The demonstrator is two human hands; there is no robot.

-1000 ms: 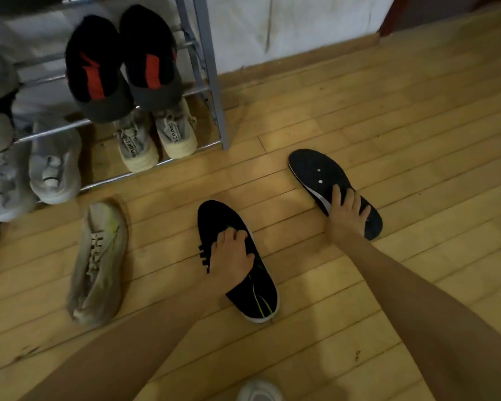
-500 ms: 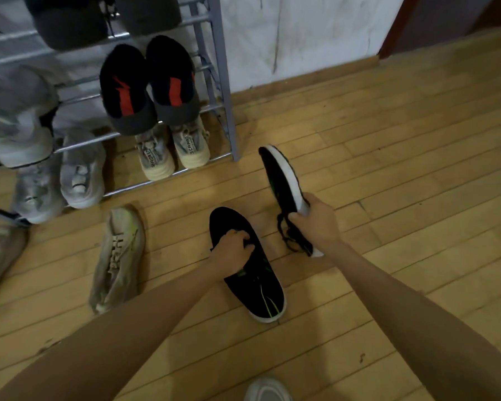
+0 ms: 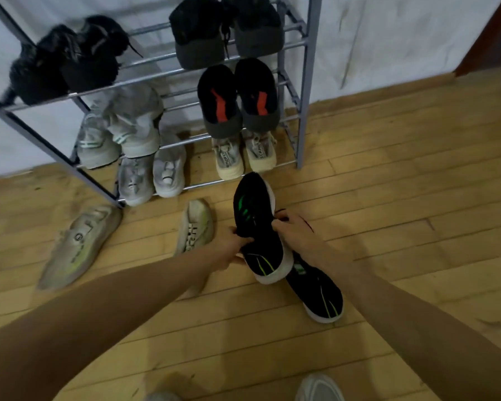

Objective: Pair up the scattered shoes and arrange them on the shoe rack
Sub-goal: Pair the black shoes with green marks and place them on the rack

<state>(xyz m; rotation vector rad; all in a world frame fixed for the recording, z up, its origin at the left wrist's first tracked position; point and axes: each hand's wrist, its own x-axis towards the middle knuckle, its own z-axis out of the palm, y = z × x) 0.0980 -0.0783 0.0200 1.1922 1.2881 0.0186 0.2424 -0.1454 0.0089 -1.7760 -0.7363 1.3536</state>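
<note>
Here, black shoe gripped between both hands' fingers.

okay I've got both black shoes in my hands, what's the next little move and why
Probably line the two black shoes up side by side, toes the same way. The left hand and right hand hold them overlapped, one trailing lower, so they aren't yet a tidy pair for the rack.

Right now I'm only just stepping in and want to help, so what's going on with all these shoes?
A person is pairing shoes for the shoe rack. The left hand and right hand each hold one of two black shoes with green accents, brought together in front of the rack. Two pale shoes with yellow-green streaks lie apart on the wooden floor. The rack's shelves already hold several pairs.
</note>
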